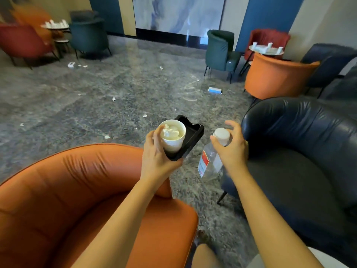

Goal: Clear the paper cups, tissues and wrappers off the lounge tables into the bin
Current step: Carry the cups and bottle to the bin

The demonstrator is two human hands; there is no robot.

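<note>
Left hand (157, 151) grips cup (172, 135); right hand (230, 144) grips bottle (211, 161).

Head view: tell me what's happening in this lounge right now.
A person stands between an orange armchair and a dark blue armchair. Their left hand grips a white paper cup stuffed with crumpled white tissue, together with a shallow black plastic tray beneath it. Their right hand holds a clear plastic bottle with a white cap by its neck. White paper scraps lie on the grey stone floor, and two round tables farther back carry white items. No bin is in view.
</note>
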